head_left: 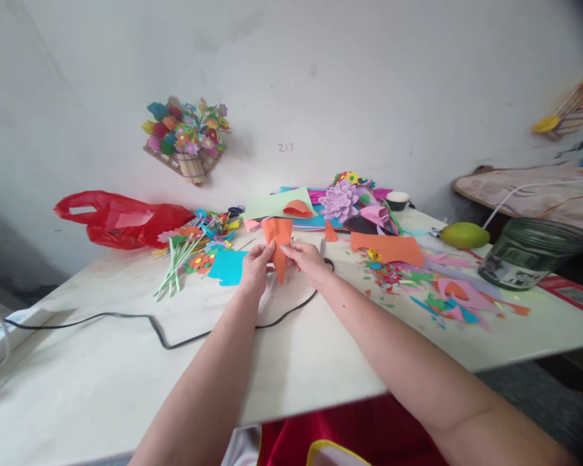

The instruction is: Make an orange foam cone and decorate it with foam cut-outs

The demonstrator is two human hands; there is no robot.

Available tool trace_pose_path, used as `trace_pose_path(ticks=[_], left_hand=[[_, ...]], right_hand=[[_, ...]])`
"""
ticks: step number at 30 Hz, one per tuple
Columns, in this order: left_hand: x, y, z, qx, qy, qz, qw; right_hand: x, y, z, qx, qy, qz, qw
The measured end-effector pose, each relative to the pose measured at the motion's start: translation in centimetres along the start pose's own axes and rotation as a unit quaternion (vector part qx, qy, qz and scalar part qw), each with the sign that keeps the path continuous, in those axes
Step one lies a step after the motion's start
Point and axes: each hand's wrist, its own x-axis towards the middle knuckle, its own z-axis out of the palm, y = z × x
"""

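A folded orange craft sheet point(278, 236), tapering to a point at the bottom, hangs above the table between my two hands. My left hand point(255, 265) pinches its left side between thumb and fingers. On the other side, my right hand point(305, 260) grips the edge with thumb and fingertips. A blue craft sheet point(227, 268) lies on the table just left of my left hand. Behind the held piece are a pale green sheet point(272, 204) and a curled orange piece point(298, 208). Part of a dark curved object shows beside my right wrist, too covered to name.
A black cable point(158, 333) crosses the table point(97, 382) from a power strip point(14, 336). Pale green stems point(177, 265) and a red plastic bag point(126, 223) lie left. Rightward are an orange sheet point(388, 249), coloured scraps point(447, 301), a green-yellow fruit point(464, 235) and a glass jar point(529, 252).
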Motion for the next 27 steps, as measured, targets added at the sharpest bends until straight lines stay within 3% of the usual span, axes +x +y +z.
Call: trace_pose_path(ticks=[15,21,27], left_hand=[[0.0,0.1,0.0,0.017,0.018,0.000,1.000],[0.2,0.2,-0.3,-0.008,0.050,0.006,0.999],[0.2,0.3,-0.3,-0.016,0.054,-0.002,0.998]], right_hand=[[1.0,1.6,-0.3,-0.061,0.024,-0.039,0.997],[0.4,0.8,-0.5,-0.025,-0.060,-0.012,0.998],[0.0,-0.3,-0.7,0.018,-0.041,0.016,0.999]])
